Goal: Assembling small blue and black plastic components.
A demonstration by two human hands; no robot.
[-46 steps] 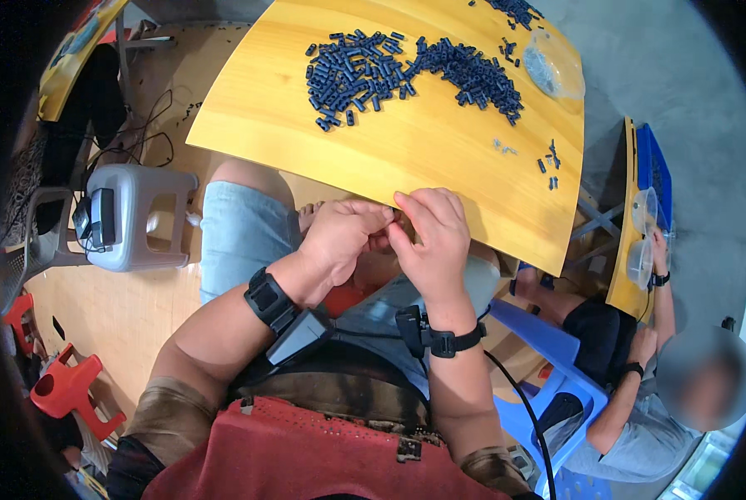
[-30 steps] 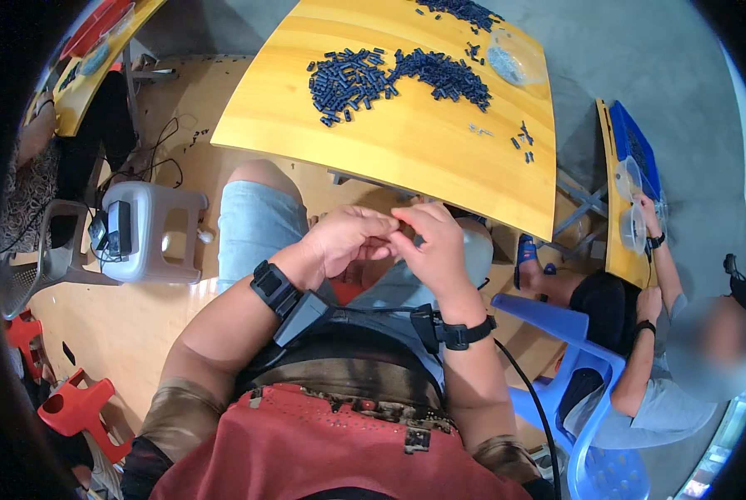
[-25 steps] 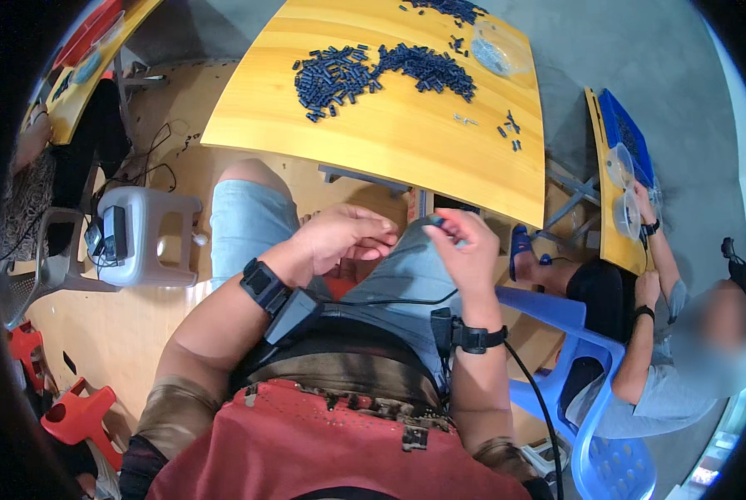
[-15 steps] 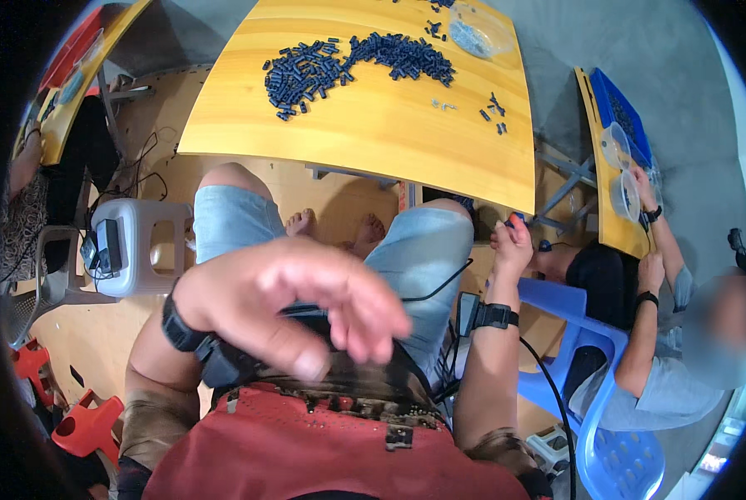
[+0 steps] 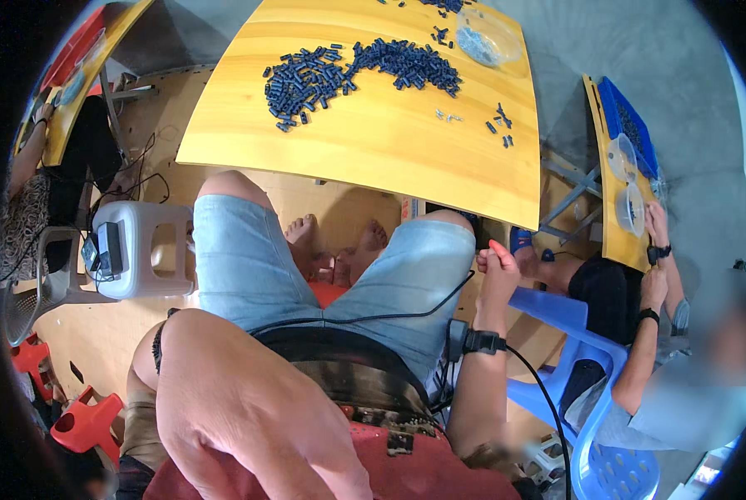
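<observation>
My left hand (image 5: pixel 248 400) is large and close in front of my red top, back of the hand upward. Its fingertips are hidden or cut off at the lower edge, and nothing shows in it. Beyond my right thigh, my right hand (image 5: pixel 498 271) is raised with curled fingers and the thumb up. Whether it holds anything small is hidden. Both hands are away from the yellow table (image 5: pixel 364 137). On the table lies a pile of small dark cylindrical plastic pieces (image 5: pixel 306 83), joined to a second pile (image 5: pixel 410 65).
A clear bowl of small shiny parts (image 5: pixel 483 46) stands at the table's far right. Tiny silvery bits (image 5: pixel 448 116) and a few dark pieces (image 5: pixel 504 117) lie nearer. A co-worker sits right, by a blue chair (image 5: pixel 568 367). A grey stool (image 5: pixel 139 250) stands left. A cable crosses my lap.
My left hand has come down and closer, its fingers turning from in front of my lap toward the lower edge. My right hand has lowered slightly, staying closed.
</observation>
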